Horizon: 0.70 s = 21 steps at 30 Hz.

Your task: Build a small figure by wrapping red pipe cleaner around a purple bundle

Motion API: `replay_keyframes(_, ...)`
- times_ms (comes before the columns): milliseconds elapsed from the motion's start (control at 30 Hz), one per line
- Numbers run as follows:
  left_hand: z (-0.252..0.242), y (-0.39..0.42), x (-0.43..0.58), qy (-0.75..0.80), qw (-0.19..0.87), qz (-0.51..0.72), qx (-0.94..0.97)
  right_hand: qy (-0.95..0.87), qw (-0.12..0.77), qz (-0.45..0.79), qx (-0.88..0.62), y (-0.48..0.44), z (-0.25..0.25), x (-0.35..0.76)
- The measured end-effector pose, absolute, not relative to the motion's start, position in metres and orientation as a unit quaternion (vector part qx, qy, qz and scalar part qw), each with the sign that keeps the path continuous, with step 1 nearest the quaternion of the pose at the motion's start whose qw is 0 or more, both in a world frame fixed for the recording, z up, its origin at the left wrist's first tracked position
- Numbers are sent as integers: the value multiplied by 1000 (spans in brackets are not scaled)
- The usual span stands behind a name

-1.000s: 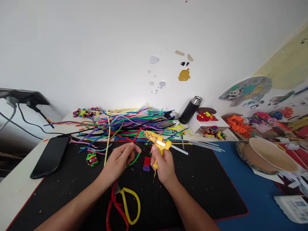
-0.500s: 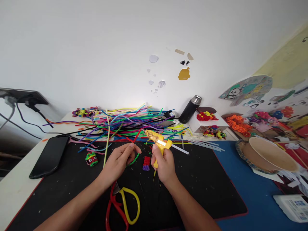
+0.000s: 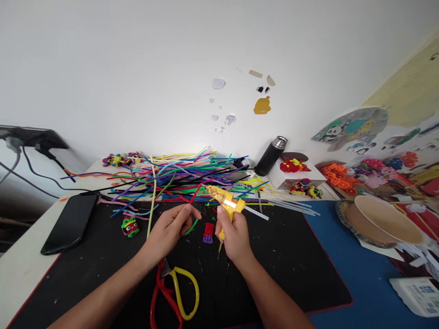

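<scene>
My left hand (image 3: 174,225) pinches a red pipe cleaner (image 3: 195,193), which points up and right; a green pipe cleaner (image 3: 192,227) shows under the same fingers. Wrapped round the handle of a yellow hot glue gun (image 3: 227,204) is my right hand (image 3: 234,233). The gun's stained nozzle points left, close to the red pipe cleaner's upper end; whether they touch I cannot tell. A glue stick (image 3: 256,212) sticks out of its back. Between the hands lies a small red and purple pipe-cleaner piece (image 3: 208,232) on the black mat (image 3: 274,274).
Red-and-yellow-handled scissors (image 3: 185,292) lie near my left forearm. A small figure (image 3: 130,226) and a phone (image 3: 70,224) are at left. Behind are heaped pipe cleaners (image 3: 192,171), a black thermos (image 3: 270,156) and a white box (image 3: 297,178). A bowl (image 3: 387,219) stands right.
</scene>
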<state>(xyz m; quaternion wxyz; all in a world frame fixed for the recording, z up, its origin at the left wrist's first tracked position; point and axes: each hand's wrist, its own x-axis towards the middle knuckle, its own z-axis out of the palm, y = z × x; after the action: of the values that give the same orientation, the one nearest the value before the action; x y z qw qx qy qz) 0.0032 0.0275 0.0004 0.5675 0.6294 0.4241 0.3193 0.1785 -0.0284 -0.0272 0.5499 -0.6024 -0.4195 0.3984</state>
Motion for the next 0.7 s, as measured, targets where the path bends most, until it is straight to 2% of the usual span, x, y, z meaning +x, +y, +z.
replay_keyframes(700, 4, 30, 1, 428, 566, 333, 621, -435, 533, 400, -605, -30, -18, 172)
